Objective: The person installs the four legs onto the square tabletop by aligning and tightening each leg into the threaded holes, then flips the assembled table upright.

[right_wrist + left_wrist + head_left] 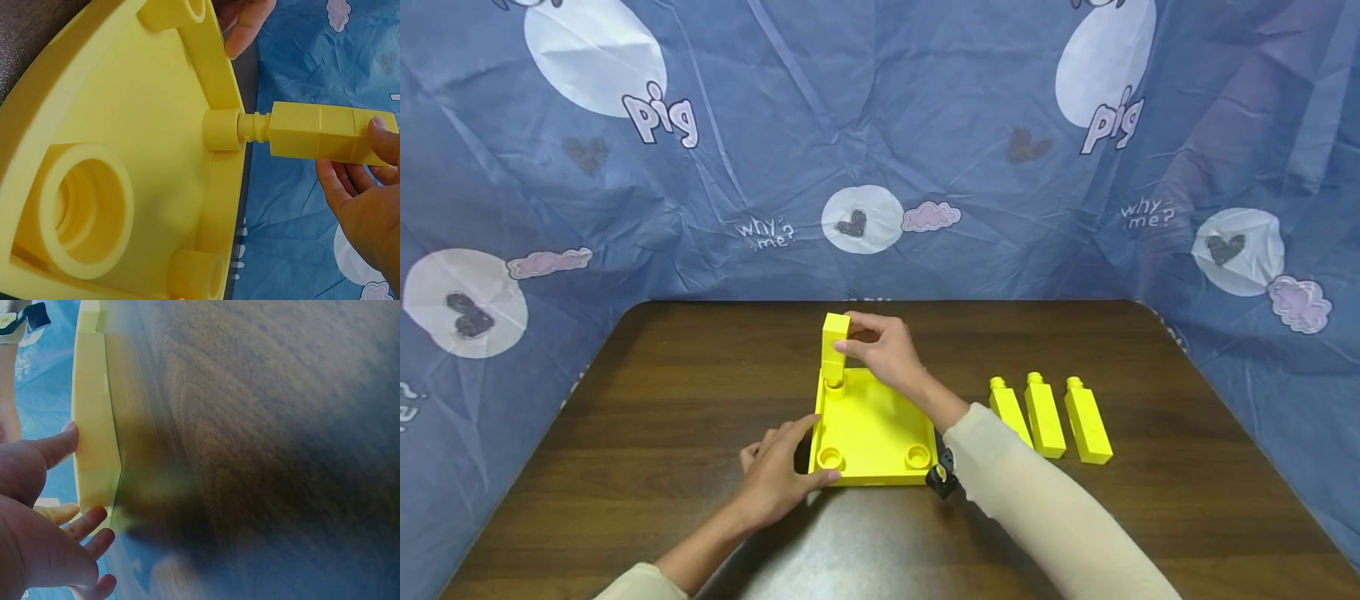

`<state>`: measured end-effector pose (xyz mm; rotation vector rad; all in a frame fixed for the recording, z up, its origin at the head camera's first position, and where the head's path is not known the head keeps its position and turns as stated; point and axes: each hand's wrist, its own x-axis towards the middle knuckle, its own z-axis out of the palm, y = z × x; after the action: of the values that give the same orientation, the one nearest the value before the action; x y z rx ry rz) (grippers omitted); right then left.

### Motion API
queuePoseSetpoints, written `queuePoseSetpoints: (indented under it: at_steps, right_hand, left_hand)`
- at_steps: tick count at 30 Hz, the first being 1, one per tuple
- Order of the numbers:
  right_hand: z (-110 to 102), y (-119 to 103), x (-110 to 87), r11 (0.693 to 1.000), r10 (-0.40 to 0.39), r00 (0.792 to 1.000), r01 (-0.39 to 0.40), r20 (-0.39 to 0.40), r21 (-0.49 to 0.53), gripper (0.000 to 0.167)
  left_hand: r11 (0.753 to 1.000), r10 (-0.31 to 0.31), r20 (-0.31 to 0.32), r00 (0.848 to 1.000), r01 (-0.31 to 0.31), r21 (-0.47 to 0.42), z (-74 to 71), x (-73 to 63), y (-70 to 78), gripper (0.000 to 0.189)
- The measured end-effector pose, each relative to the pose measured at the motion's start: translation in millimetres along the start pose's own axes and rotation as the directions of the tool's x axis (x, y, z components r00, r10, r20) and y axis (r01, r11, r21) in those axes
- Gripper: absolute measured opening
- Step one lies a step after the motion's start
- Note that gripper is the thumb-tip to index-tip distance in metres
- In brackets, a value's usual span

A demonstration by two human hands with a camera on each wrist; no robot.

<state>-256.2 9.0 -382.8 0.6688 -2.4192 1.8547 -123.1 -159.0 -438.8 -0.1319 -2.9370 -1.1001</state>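
A square yellow tabletop lies underside up on the table, with a raised rim and round sockets at its corners. My right hand pinches the upper part of a yellow table leg between thumb and fingers. That leg stands upright over the far left socket; in the right wrist view its threaded end is at the socket's mouth, with some thread still showing. My left hand grips the near left corner, thumb on the front rim and fingers along the left side. The far right socket is hidden behind my right arm.
Three more yellow legs, a left one, a middle one and a right one, lie on the brown table to the right. Behind the table hangs a blue printed cloth.
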Motion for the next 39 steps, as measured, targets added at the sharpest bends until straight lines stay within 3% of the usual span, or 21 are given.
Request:
queuePoseSetpoints:
  at_steps: [18, 23, 29, 34, 39]
  right_hand:
    - [3, 8, -2.2, 0.998, 0.05, 0.999, -0.049, 0.009, -0.046, 0.041]
    - [8, 12, -2.7, 0.995, -0.003, 0.999, -0.001, -0.038, -0.104, 0.042]
    - [14, 16, -3.5, 0.982, -0.12, 0.989, 0.104, -0.09, -0.16, 0.04]
    - [12, 17, -2.7, 0.966, -0.172, 0.984, 0.161, -0.037, -0.202, 0.054]
    - [7, 14, 1.1, 0.97, -0.128, 0.991, 0.135, 0.047, -0.201, 0.052]
  left_hand:
    - [1.0, -0.003, 0.001, 1.0, 0.003, 0.0, 0.0, 1.3, 0.0, 0.077]
    - [1.0, -0.007, 0.0, 1.0, 0.007, 0.008, 0.4, 0.0, 0.4, 0.077]
    - [1.0, -0.012, 0.001, 1.0, 0.012, 0.013, 0.0, -0.4, 0.9, 0.077]
    - [1.0, -0.014, 0.005, 1.0, 0.013, 0.02, -0.8, 0.1, 1.2, 0.077]
    - [1.0, -0.015, 0.012, 1.0, 0.015, 0.011, -0.9, 0.3, 1.4, 0.077]
